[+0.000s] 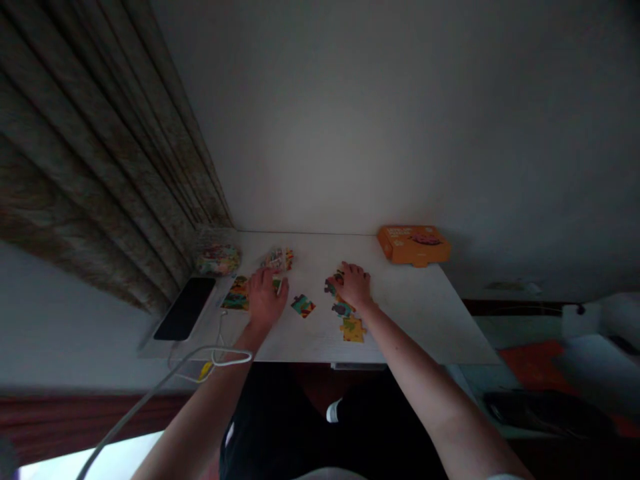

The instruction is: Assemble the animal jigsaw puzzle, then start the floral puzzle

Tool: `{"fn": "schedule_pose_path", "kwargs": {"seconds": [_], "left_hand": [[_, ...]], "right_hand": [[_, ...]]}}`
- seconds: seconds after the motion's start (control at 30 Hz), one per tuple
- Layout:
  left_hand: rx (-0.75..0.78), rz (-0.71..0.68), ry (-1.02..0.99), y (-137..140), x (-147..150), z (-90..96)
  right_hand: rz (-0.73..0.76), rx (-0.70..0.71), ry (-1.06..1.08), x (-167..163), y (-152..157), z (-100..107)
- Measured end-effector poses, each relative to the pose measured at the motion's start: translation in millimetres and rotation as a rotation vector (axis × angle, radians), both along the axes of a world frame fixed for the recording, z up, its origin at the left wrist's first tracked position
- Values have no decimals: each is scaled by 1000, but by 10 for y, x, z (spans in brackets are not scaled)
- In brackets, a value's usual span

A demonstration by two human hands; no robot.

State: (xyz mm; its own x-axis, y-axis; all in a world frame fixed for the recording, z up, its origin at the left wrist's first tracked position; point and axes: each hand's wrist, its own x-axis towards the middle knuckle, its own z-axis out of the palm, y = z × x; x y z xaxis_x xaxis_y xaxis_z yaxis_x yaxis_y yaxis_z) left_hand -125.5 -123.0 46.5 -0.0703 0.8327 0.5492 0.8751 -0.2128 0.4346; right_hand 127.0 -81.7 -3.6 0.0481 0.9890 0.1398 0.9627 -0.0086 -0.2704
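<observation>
My left hand (267, 298) rests palm down over joined, colourful puzzle pieces (236, 294) at the table's left, thumb apart from the fingers. The part beneath the palm is hidden. Between my hands lies a loose green and red puzzle piece (303, 306). My right hand (355, 287) curls its fingers and thumb around a dark, patterned puzzle piece (339, 276), partly covered by the fingers. Just below that hand are a teal puzzle piece (343, 309) and a yellow puzzle piece (353, 329).
A clear bag (279, 259) with printed pieces lies behind my left hand. Another plastic bag (217, 259) sits by the curtain (115, 127). A black phone (185, 309) and white cable (220, 348) are at left. An orange box (415, 245) stands back right on the white table (425, 320).
</observation>
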Motion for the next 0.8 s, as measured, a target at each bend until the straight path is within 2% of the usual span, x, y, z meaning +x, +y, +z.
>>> {"fn": "schedule_pose_path", "kwargs": {"seconds": [0.13, 0.27, 0.4, 0.5, 0.67, 0.8], "left_hand": [[-166, -110, 222, -331, 341, -243], [-353, -155, 281, -405, 556, -428], [-413, -242, 159, -316, 585, -530], [-432, -285, 29, -245, 560, -534], [-511, -200, -133, -162, 570, -466], [-428, -233, -255, -124, 600, -453]], "right_hand": [[-21, -18, -46, -58, -10, 67], [-52, -44, -34, -100, 12, 134], [-70, -74, -19, -104, 30, 172], [-76, -92, -3, -110, 20, 187], [-85, -106, 34, -109, 20, 222], [-136, -52, 115, -69, 76, 235]]}}
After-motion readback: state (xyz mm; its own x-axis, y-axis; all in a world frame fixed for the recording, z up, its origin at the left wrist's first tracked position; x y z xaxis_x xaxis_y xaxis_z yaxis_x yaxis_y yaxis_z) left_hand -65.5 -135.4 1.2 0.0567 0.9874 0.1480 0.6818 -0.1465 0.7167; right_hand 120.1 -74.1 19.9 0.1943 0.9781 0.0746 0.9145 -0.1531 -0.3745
